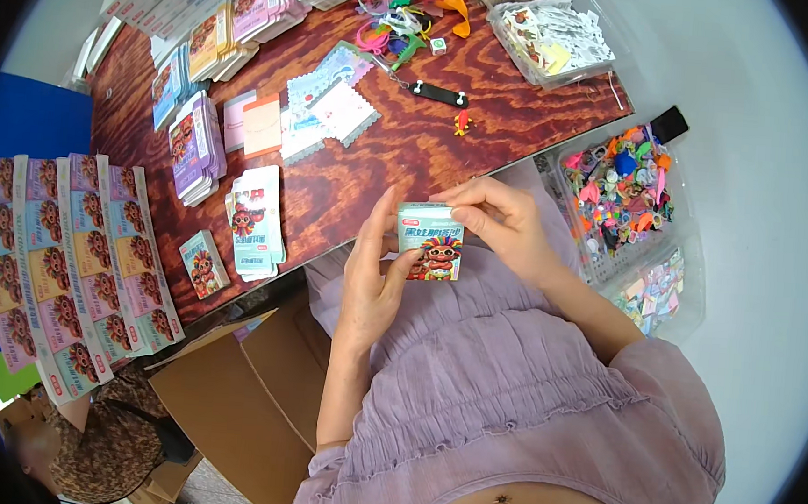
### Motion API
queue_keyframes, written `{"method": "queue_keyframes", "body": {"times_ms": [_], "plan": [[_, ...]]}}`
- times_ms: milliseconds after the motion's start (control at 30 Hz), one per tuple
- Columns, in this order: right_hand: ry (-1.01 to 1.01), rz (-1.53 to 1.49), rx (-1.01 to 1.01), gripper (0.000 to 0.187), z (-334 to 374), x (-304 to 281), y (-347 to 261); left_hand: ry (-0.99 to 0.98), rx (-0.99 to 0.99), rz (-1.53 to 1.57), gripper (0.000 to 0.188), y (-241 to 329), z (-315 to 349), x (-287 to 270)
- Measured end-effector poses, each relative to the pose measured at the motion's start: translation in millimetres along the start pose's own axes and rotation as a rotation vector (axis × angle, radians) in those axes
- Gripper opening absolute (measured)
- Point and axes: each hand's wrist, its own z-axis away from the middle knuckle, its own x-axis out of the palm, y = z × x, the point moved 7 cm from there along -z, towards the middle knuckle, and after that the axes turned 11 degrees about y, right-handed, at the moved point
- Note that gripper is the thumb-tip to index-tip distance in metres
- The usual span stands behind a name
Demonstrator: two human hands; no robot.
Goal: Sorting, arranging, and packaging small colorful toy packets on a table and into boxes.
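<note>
A small teal carton [436, 224] with a cartoon figure on its front is held upright over my lap, at the table's edge. My left hand [371, 282] grips its left side, with the thumb across the front. The fingers of my right hand [504, 223] pinch the carton's top edge at the right corner. What is inside the carton is hidden. Left of it on the table lie a stack of flat teal cartons [256, 223] and one filled-out teal carton [204, 266].
Flat purple cartons [196, 148], scalloped paper cards [325, 106] and a heap of small toys [401, 27] lie on the wood-grain table [516, 119]. At right stand a bin of colourful trinkets [619, 187] and a bin of packets [649, 293]. Display boxes [75, 266] and an open cardboard box [234, 399] are at left, near another person [105, 446].
</note>
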Motion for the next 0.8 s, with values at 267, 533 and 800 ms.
{"method": "queue_keyframes", "body": {"times_ms": [267,533,800], "plan": [[-0.087,-0.122,0.221,0.007,-4.7,-1.7,4.9,-0.037,0.020,-0.014,0.071,2.6,1.6,-2.1],[-0.023,0.186,-0.118,0.014,8.8,2.2,-10.3,0.006,-0.011,0.026,0.071,-5.8,3.5,-2.7],[-0.029,0.293,-0.238,0.016,8.6,11.7,-21.0,-0.014,0.018,0.159,0.066,-1.8,4.6,-4.9]]}}
